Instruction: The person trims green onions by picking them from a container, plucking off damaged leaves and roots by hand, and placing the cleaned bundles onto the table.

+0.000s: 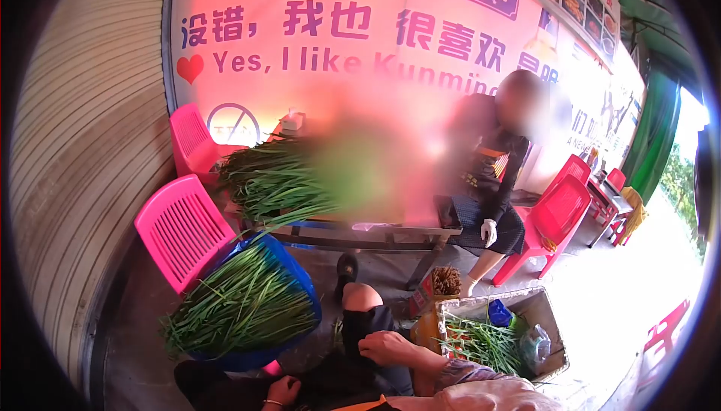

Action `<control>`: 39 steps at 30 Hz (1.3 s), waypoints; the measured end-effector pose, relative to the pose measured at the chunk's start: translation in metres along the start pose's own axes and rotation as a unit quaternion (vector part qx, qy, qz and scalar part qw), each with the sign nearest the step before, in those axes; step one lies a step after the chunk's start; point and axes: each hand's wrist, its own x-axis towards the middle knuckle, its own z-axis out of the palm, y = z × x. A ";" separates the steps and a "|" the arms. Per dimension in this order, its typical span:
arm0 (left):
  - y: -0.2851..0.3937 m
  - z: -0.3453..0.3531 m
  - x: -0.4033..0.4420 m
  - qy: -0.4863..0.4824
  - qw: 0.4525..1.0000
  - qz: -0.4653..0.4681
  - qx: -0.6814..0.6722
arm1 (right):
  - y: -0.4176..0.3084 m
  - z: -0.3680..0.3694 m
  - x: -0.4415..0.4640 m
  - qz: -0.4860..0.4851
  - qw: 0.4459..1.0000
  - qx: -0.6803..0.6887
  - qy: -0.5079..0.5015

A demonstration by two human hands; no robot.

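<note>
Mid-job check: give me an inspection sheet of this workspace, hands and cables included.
Surface: table, partly blurred, bearing long green stalks.
Job's things: more stalks heaped over a blue container.
Clutter: crate holding greens, a blue bag and a clear bag.
Hands: left hand by the lap, right hand over a dark-clothed leg; nothing seen held.
Cables: nothing seen.
Surroundings: pink chairs, a seated person wearing a white glove, lettered wall.

The pink chair (186,225) is smooth, glossy plastic; the clear bag (535,346), crinkled, shiny plastic; the glove (489,231), matt cloth; the green stalks (251,302), smooth.
</note>
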 end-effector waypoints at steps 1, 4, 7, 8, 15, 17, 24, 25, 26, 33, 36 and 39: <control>0.010 -0.006 -0.001 0.005 1.000 -0.001 0.002 | -0.006 -0.009 0.002 0.006 1.000 -0.014 -0.015; 0.051 -0.037 -0.003 0.119 0.991 0.055 0.032 | -0.016 -0.027 0.022 0.018 0.999 -0.012 -0.026; 0.115 -0.108 -0.013 0.226 0.973 0.037 0.028 | -0.028 -0.020 0.062 -0.013 0.995 0.067 0.070; 0.118 -0.129 -0.017 0.299 0.949 0.063 0.078 | -0.039 -0.012 0.077 -0.044 0.986 0.085 0.133; 0.042 -0.217 -0.048 0.281 0.894 -0.147 0.316 | -0.050 0.165 0.124 -0.059 0.983 0.166 -0.051; 0.027 -0.226 -0.049 0.219 0.906 -0.212 0.295 | -0.043 0.201 0.112 -0.035 0.979 0.139 -0.142; 0.045 -0.228 -0.075 0.256 0.925 -0.078 0.270 | -0.049 0.186 0.104 -0.030 0.959 0.168 -0.225; 0.054 -0.230 -0.074 0.258 0.921 -0.094 0.277 | -0.050 0.186 0.104 -0.014 0.958 0.180 -0.225; 0.059 -0.231 -0.074 0.260 0.916 -0.110 0.284 | -0.049 0.187 0.104 -0.003 0.958 0.162 -0.239; 0.024 -0.230 -0.058 0.282 0.913 -0.063 0.288 | -0.042 0.199 0.105 0.007 0.959 0.121 -0.257; 0.027 -0.233 -0.069 0.216 0.944 -0.062 0.241 | -0.043 0.200 0.103 0.006 0.956 0.118 -0.267; 0.051 -0.228 -0.088 0.125 0.972 -0.085 0.181 | -0.041 0.200 0.103 0.007 0.957 0.118 -0.267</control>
